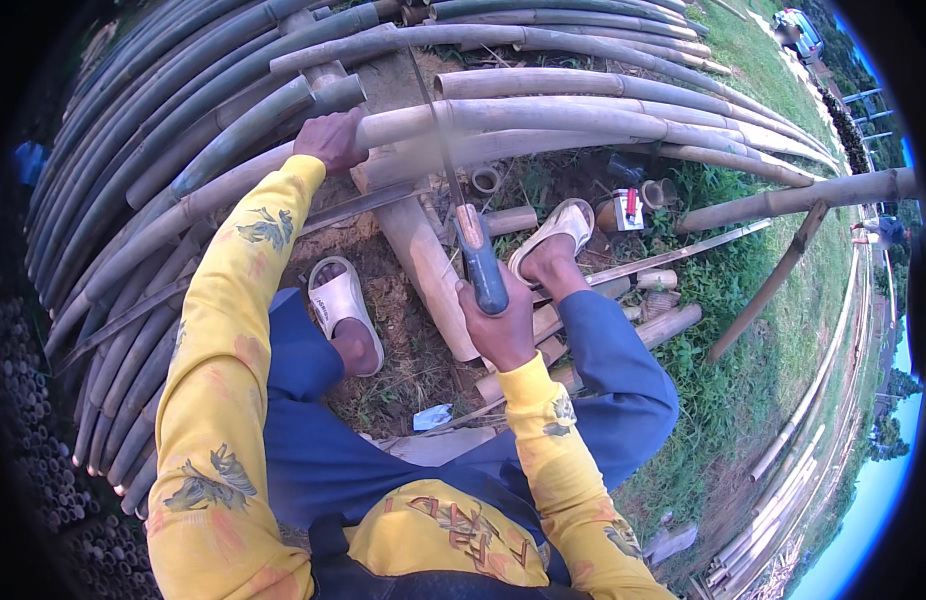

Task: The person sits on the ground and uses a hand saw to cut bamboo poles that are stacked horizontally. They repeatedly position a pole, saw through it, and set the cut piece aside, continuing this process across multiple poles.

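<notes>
A yellow long-sleeved shirt with a leaf pattern (pixel 213 400) fills the bottom of the view, worn over blue trousers (pixel 313 440) by a seated person looking down at their own knees. The right hand (pixel 501 325) is closed tight around the blue handle of a long narrow hand saw (pixel 463 215). The saw's long axis runs almost straight away from the person: handle nearest the body, thin blade rising up the picture and leaning slightly left, its far end blurred. The blade crosses a long pale bamboo pole (pixel 543 120) that lies sideways in front of the knees, curving from left to right. The left hand (pixel 331 140) presses down on top of this pole, gripping it just left of the blade. The two hands are well apart, the left farther from the body than the right. Both feet wear cream slip-on sandals (pixel 340 300) on bare earth scattered with short cut bamboo pieces (pixel 423 260). A large stack of grey-green bamboo poles (pixel 163 120) lies to the left, grass (pixel 743 380) to the right.
</notes>
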A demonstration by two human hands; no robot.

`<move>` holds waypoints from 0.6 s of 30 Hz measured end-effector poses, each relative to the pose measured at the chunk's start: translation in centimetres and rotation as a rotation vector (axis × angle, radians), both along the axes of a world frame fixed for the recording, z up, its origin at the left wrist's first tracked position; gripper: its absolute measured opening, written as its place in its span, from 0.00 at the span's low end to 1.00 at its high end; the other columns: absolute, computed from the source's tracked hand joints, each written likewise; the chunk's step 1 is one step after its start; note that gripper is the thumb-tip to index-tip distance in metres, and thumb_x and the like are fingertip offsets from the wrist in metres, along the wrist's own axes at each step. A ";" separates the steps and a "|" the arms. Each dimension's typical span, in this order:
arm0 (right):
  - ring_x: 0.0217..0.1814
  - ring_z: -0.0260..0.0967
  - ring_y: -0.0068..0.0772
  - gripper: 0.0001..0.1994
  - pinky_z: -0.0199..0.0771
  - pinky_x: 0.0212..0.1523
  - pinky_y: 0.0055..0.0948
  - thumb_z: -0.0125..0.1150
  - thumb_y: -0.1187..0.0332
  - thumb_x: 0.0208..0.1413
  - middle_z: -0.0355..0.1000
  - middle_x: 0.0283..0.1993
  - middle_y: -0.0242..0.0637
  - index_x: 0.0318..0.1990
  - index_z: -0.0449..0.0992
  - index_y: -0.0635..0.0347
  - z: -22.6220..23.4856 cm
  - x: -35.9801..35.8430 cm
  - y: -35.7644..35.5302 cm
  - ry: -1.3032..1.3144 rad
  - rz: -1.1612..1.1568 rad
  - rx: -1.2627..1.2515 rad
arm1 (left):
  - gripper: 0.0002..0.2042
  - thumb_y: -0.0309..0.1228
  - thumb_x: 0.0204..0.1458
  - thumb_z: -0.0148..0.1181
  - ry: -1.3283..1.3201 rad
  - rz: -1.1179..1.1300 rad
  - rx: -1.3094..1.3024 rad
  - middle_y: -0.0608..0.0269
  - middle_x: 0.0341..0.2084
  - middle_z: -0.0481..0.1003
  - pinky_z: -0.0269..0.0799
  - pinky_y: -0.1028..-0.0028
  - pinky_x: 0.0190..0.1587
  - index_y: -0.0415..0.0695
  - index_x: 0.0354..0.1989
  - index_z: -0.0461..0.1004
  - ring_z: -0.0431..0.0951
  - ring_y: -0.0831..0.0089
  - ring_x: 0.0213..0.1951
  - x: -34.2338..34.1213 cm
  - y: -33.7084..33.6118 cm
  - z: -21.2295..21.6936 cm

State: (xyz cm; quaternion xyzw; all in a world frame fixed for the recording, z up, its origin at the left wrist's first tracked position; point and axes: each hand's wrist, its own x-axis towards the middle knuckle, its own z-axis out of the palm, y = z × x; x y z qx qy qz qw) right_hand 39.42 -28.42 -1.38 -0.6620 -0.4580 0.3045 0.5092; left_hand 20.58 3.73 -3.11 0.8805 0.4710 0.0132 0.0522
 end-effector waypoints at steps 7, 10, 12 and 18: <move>0.27 0.74 0.27 0.07 0.73 0.33 0.28 0.67 0.77 0.55 0.75 0.27 0.38 0.41 0.79 0.65 3.4 0.3 -9.3 -0.120 -0.037 -0.132 | 0.20 0.39 0.48 0.65 0.040 0.031 -0.005 0.42 0.38 0.83 0.80 0.53 0.48 0.41 0.47 0.74 0.84 0.47 0.43 0.5 0.4 -0.4; 0.28 0.64 0.17 0.09 0.67 0.31 0.23 0.66 0.79 0.55 0.74 0.29 0.29 0.45 0.79 0.67 4.3 1.6 -7.9 -0.089 0.001 -0.113 | 0.20 0.39 0.47 0.65 0.034 0.008 0.005 0.43 0.37 0.83 0.80 0.52 0.48 0.40 0.45 0.75 0.84 0.46 0.43 0.1 2.0 0.0; 0.29 0.65 0.17 0.10 0.68 0.32 0.23 0.67 0.79 0.55 0.74 0.29 0.30 0.45 0.79 0.67 5.0 1.6 -8.9 -0.097 0.016 -0.127 | 0.22 0.40 0.47 0.65 0.025 0.016 -0.045 0.44 0.37 0.83 0.79 0.52 0.48 0.41 0.48 0.75 0.84 0.45 0.42 -0.7 1.0 0.2; 0.29 0.71 0.21 0.09 0.73 0.35 0.26 0.67 0.77 0.54 0.75 0.28 0.34 0.43 0.79 0.66 5.0 0.1 -9.8 -0.085 -0.048 -0.037 | 0.19 0.41 0.48 0.65 -0.008 0.022 0.003 0.42 0.37 0.82 0.77 0.50 0.48 0.44 0.45 0.74 0.83 0.44 0.43 -0.4 -0.1 0.6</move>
